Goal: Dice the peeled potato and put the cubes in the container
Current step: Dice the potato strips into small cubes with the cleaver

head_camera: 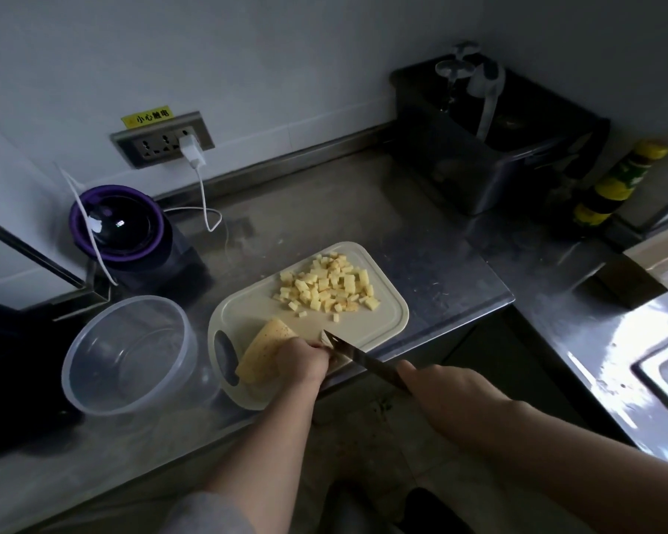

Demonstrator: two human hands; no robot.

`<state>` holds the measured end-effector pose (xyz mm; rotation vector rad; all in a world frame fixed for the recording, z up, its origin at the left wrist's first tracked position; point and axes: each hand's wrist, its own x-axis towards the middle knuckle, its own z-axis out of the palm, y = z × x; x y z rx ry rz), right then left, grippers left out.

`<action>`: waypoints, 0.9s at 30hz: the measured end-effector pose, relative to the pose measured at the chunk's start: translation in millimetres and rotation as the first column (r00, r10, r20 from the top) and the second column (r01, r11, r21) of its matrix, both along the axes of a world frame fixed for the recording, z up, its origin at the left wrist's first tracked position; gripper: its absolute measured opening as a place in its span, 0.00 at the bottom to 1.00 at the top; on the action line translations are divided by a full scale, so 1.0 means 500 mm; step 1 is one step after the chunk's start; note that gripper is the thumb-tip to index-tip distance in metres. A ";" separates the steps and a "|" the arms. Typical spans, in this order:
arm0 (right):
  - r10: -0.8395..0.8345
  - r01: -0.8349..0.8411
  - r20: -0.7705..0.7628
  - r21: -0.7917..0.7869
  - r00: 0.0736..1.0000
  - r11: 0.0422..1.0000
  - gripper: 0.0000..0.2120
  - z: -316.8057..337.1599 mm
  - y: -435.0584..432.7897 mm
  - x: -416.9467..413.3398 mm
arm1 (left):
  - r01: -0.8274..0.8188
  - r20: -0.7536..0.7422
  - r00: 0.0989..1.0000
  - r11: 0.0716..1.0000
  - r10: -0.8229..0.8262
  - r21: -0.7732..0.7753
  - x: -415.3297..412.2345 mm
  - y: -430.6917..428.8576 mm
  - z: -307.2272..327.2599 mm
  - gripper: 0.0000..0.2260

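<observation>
Just then the peeled potato (265,352) lay on the cutting board (382,325) near the tabletop's (421,233) front edge — left hand (303,362) gripping it, right hand (440,391) closed around the knife (357,358). Cubes (328,285) were heaped farther back — the container (130,354) stood just left.

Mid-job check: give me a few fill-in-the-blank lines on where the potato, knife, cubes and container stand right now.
1. The right hand grips the ____, its blade over the cutting board.
2. The left hand steadies the uncut ____.
3. The pile of cubes lies on the ____.
4. The clear container, left of the board, holds ____ cubes.

Missing words: knife; potato; cutting board; no
</observation>
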<state>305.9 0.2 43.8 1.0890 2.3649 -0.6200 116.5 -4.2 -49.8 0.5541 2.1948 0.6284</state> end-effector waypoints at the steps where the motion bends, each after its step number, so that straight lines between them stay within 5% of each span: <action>1: 0.017 -0.017 0.010 -0.001 1.000 1.000 0.17 0.011 0.006 0.003 | 0.011 -0.009 1.000 1.000 -0.011 -0.003 0.002 0.001 0.002 0.06; 7: 0.071 -0.071 0.042 -0.005 0.997 0.997 0.16 0.081 0.048 0.004 | 0.099 -0.118 0.988 0.995 -0.101 -0.019 -0.001 -0.003 -0.001 0.09; 12: 0.071 -0.073 0.028 0.078 0.997 0.994 0.11 0.102 0.079 0.007 | 0.342 -0.269 0.900 0.938 -0.342 -0.051 -0.017 -0.003 0.020 0.07; 15: 0.010 -0.010 0.002 0.136 1.000 0.991 0.08 0.105 0.099 0.019 | 0.600 -0.514 0.651 0.793 -0.559 -0.105 -0.024 0.003 0.046 0.10; 17: -0.012 0.013 -0.009 0.141 1.000 0.990 0.08 0.103 0.104 0.026 | 0.803 -0.586 0.302 0.532 -0.752 -0.268 -0.028 0.012 0.060 0.14; 19: -0.023 0.025 -0.017 0.126 1.000 0.992 0.09 0.100 0.104 0.034 | 0.831 -0.580 -0.040 0.296 -0.813 -0.471 -0.032 0.025 0.069 0.16; 20: -0.026 0.028 -0.021 0.121 0.999 0.992 0.09 0.098 0.104 0.036 | 0.808 -0.568 -0.141 0.237 -0.811 -0.539 -0.033 0.032 0.070 0.17; 23: -0.050 0.054 -0.033 0.111 0.998 0.992 0.09 0.085 0.104 0.042 | 0.763 -0.544 -0.249 0.183 -0.801 -0.619 -0.035 0.049 0.070 0.15; 27: -0.062 0.065 -0.030 0.126 0.998 0.990 0.10 0.060 0.110 0.046 | 0.776 -0.526 -0.179 0.210 -0.832 -0.595 -0.035 0.055 0.068 0.16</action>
